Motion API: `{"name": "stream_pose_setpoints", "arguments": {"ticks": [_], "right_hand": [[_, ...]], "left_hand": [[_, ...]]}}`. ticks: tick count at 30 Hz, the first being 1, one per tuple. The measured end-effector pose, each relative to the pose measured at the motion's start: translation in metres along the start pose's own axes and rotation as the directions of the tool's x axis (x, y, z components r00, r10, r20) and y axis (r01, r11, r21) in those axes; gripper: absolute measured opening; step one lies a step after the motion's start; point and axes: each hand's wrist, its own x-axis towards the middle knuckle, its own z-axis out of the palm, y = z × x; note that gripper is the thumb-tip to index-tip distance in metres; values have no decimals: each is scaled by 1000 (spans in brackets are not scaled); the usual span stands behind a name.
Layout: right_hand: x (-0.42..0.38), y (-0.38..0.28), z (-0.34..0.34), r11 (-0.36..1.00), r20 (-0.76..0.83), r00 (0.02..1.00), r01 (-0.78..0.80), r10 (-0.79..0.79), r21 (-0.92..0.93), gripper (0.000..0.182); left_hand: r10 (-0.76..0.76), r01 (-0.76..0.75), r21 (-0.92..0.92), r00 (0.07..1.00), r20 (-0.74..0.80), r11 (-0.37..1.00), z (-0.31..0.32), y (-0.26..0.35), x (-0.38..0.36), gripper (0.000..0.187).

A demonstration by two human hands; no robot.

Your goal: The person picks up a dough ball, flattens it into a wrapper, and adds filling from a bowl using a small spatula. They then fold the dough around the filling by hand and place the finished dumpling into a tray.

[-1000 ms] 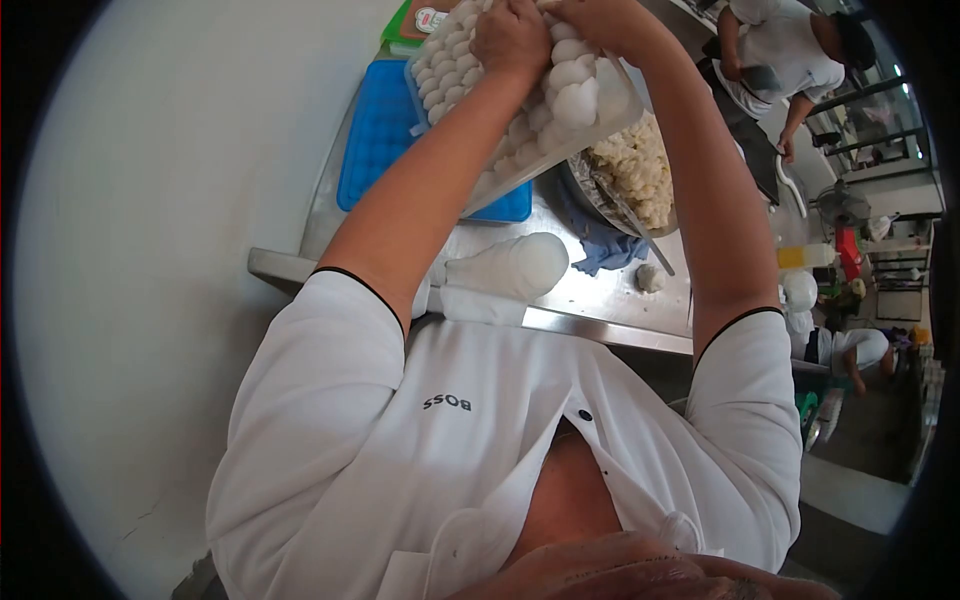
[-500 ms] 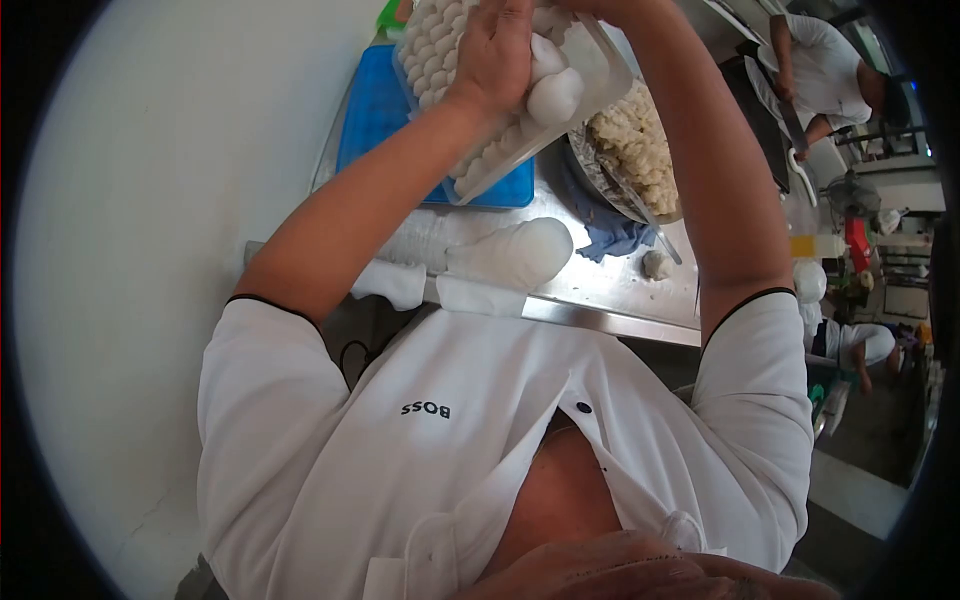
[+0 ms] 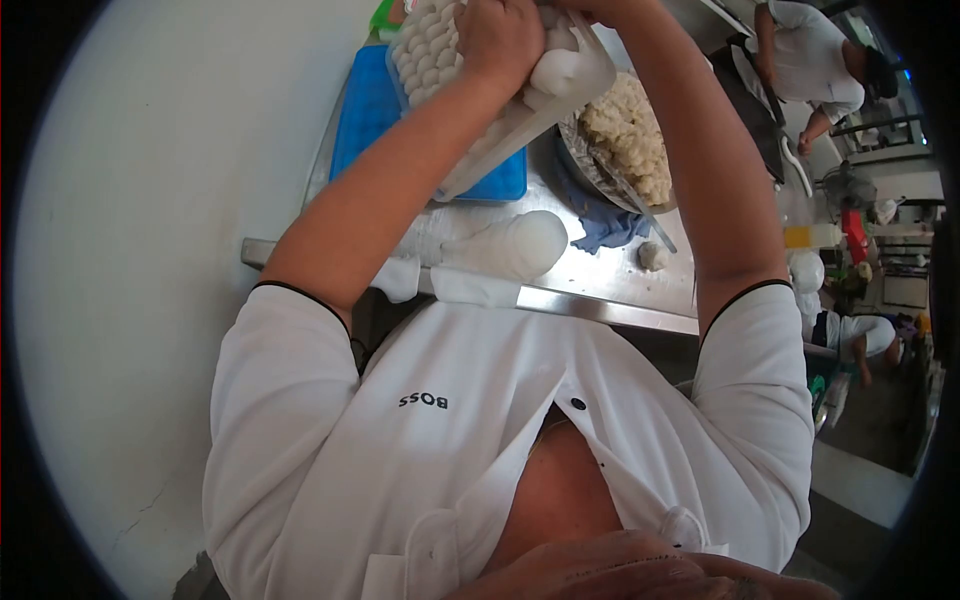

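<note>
Tilted over a blue tray (image 3: 352, 130) is a clear plastic container (image 3: 475, 170) holding rows of small white rounded pieces (image 3: 425, 50). My left hand (image 3: 505, 40) is inside it with fingers curled down; what they grip, if anything, is hidden. Beside that hand, larger smooth white lumps (image 3: 556, 72) lie against the container's side. My right hand (image 3: 597, 10) is at the container's far right corner, mostly cut off by the top edge of the view, so its fingers do not show. To the right stands a bowl (image 3: 580, 165) of pale, lumpy mixture (image 3: 628, 130) with a flat metal utensil (image 3: 630, 188) in it.
On the steel table (image 3: 600, 275) lie a stack of white rounds (image 3: 515, 245), a blue cloth (image 3: 608, 228) and a small pale lump (image 3: 653, 256). A white wall (image 3: 150, 250) stands at left. Two other people work at right, one (image 3: 810, 55) near a dark surface.
My left hand has curled its fingers and shifted slightly right and down. The container has moved a little left. The co-worker at upper right has shifted an arm.
</note>
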Motion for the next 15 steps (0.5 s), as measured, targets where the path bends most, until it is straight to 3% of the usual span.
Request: {"name": "stream_pose_setpoints", "arguments": {"ticks": [2, 4, 5, 7, 9, 10, 11, 12, 13, 15], "right_hand": [[-8, -7, 6, 999, 106, 994, 0, 6, -48, 30], [-29, -14, 11, 959, 173, 957, -254, 231, 124, 32], [-31, -6, 40, 961, 178, 958, -247, 223, 126, 32], [-32, 12, 123, 974, -22, 1000, -23, 18, -224, 33], [-62, -19, 123, 981, 70, 998, 14, 0, -191, 31], [-77, -48, 103, 846, 49, 940, -327, 339, 422, 39], [-84, -64, 91, 283, 232, 778, -463, 584, 840, 46], [-82, -60, 119, 444, 218, 797, -515, 564, 733, 45], [-86, -69, 137, 442, 221, 797, -515, 562, 734, 45], [-91, -94, 167, 160, 220, 685, -446, 695, 881, 44]], "left_hand": [[-16, 15, 3, 986, 166, 1000, -2, -10, 2, 52], [-38, 22, 85, 982, 188, 996, -1, -13, -10, 54], [-53, 20, 160, 977, 204, 987, 0, -11, -17, 56], [-76, 22, 241, 974, 214, 970, -7, -11, -24, 58], [-120, -16, 339, 920, 374, 941, -16, -14, -34, 60], [-127, -43, 369, 896, 425, 929, -19, -18, -38, 56], [-131, -41, 372, 895, 426, 927, -22, -24, -42, 56], [-127, -130, 415, 834, 537, 900, -23, -31, -46, 51], [-134, -220, 444, 758, 638, 868, -24, -40, -51, 49], [-80, -202, 377, 786, 613, 904, -34, -56, -55, 45]]}}
